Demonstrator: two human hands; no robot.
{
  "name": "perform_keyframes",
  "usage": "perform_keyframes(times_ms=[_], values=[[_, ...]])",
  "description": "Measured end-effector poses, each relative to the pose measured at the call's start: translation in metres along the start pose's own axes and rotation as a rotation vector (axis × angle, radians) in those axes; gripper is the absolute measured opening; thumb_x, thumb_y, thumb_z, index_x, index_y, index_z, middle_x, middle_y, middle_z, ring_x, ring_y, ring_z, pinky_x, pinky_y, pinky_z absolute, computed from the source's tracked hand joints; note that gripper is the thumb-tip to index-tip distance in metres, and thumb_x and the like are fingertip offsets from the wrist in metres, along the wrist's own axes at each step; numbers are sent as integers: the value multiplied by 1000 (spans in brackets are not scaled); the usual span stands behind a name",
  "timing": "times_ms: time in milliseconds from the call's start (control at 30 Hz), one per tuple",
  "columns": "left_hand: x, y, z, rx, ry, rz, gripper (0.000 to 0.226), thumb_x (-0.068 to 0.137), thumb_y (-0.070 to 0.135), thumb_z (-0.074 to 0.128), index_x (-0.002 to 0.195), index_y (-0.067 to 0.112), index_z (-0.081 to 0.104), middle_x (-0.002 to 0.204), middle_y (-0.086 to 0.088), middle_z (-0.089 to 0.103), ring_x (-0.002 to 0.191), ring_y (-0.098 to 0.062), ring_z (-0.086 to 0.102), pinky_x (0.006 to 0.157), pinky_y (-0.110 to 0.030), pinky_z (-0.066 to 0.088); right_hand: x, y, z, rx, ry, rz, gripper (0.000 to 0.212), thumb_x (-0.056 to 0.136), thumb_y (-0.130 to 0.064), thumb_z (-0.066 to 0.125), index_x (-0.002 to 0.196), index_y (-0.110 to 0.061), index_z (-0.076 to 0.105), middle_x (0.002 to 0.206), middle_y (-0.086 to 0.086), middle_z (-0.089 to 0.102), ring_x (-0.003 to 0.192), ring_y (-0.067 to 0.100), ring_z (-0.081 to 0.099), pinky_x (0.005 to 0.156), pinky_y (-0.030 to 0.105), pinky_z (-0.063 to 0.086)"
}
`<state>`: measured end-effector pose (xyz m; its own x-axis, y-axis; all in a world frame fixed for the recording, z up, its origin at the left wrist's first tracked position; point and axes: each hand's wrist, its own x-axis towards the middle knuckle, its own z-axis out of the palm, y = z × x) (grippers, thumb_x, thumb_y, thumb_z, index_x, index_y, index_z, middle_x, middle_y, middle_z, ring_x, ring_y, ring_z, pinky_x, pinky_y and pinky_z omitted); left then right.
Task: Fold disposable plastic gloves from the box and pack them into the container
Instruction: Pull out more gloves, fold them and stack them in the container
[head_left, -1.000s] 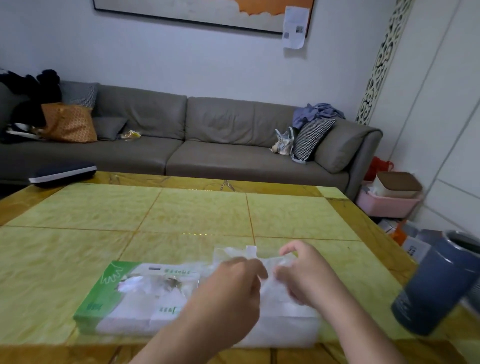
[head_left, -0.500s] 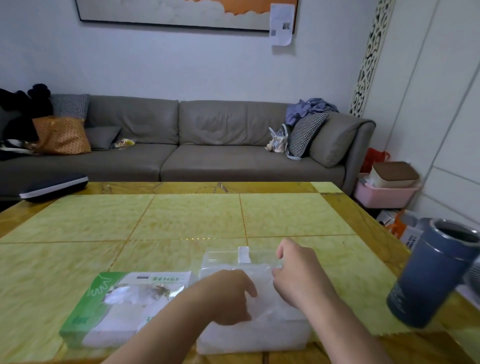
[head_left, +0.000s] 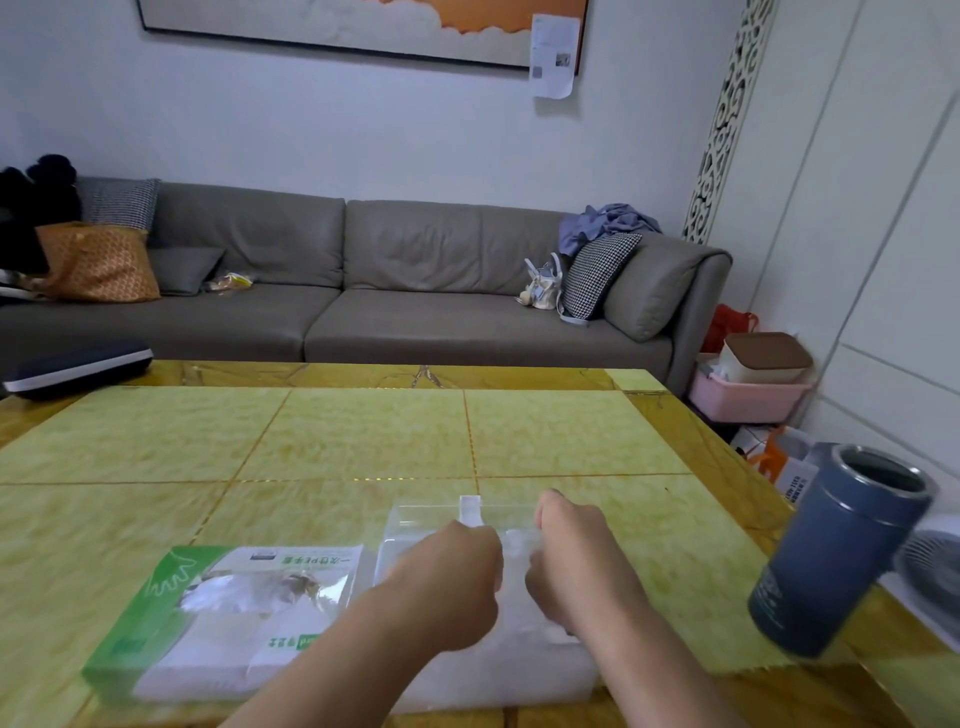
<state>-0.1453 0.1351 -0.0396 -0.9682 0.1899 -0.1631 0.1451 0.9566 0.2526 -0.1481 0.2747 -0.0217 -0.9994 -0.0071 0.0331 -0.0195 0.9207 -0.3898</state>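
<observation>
A green and white glove box lies at the table's near edge, left of centre, with clear gloves showing through its opening. Right beside it stands a clear plastic container with a white clip at its far rim. My left hand and my right hand are both over the container, fingers curled down, pinching a thin clear plastic glove between them. Most of the glove is hidden under the hands.
A dark blue cylindrical cup stands open-topped at the table's right edge. A dark flat case lies at the far left corner. A grey sofa runs behind the yellow-green tiled table. A pink basket sits on the floor at right.
The raised glove has come down onto the container, and both hands have lowered and drawn closer together over it. The view has shifted slightly to the left.
</observation>
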Motion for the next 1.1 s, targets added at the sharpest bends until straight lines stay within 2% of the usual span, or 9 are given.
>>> perform_keyframes(times_ms=[67, 167, 300, 433, 533, 633, 733, 900, 1100], values=[[5, -3, 4, -29, -67, 1, 18, 93, 14, 53, 96, 15, 71, 97, -7, 70, 90, -28, 69, 79, -37, 60, 0, 1, 0, 4, 4, 1, 30, 86, 5, 47, 100, -19, 36, 85, -2, 43, 55, 15, 33, 39, 25, 25], [6, -14, 9, -152, -187, -33, 32, 89, 22, 68, 120, 27, 71, 113, 1, 72, 106, -19, 68, 86, -31, 57, -1, 3, -7, -23, 18, 3, 25, 89, 2, 52, 107, -16, 52, 97, 1, 54, 71, 23, 60, 48, 30, 44], [5, -21, 16, -287, -273, -43, 44, 86, 10, 59, 124, 31, 67, 113, 2, 73, 102, -21, 71, 59, -21, 49, -11, 0, -31, -96, 43, 7, 30, 88, -4, 52, 112, -21, 60, 110, 3, 62, 90, 28, 69, 76, 41, 61], [6, -17, 15, -280, -271, -47, 41, 86, 8, 57, 123, 25, 64, 107, 0, 74, 102, -23, 72, 68, -27, 54, -21, -24, -40, 118, 184, -139, 25, 80, -2, 50, 81, -24, 63, 77, -6, 66, 67, 18, 64, 59, 40, 59], [3, -12, 12, -146, -284, -5, 25, 93, 13, 60, 117, 9, 66, 95, -5, 67, 99, -29, 68, 77, -35, 52, -24, -42, -24, 190, -26, -172, 28, 73, -3, 44, 70, -15, 69, 68, 0, 68, 58, 19, 62, 51, 33, 53], [4, -11, 12, -80, -284, 17, 6, 93, 11, 57, 90, 10, 62, 68, 2, 51, 68, -24, 60, 65, -40, 48, -16, -36, -1, -51, -227, -111, 17, 80, -4, 47, 68, -14, 53, 69, 4, 55, 57, 21, 49, 48, 27, 31], [4, -15, 12, -109, -262, 36, 21, 87, 16, 61, 101, 31, 65, 82, 6, 62, 92, -28, 67, 66, -30, 47, -5, -24, 9, -174, -370, -61, 15, 96, -19, 55, 98, -12, 68, 97, 11, 64, 81, 28, 62, 63, 26, 43], [-1, -18, 9, -103, -270, 39, 35, 91, 15, 60, 123, 28, 67, 100, 1, 70, 91, -27, 64, 67, -29, 44, -3, -21, 16, -312, -403, -14, 27, 95, -30, 58, 117, -21, 72, 113, 6, 68, 107, 28, 67, 79, 30, 47], [-2, -17, 5, -75, -170, -82, 41, 89, 18, 74, 127, 15, 59, 113, -5, 68, 94, -25, 67, 73, -34, 53, 12, -24, 28, -426, -649, -10, 30, 92, -44, 64, 115, -26, 70, 102, -2, 64, 91, 26, 60, 77, 33, 46]])
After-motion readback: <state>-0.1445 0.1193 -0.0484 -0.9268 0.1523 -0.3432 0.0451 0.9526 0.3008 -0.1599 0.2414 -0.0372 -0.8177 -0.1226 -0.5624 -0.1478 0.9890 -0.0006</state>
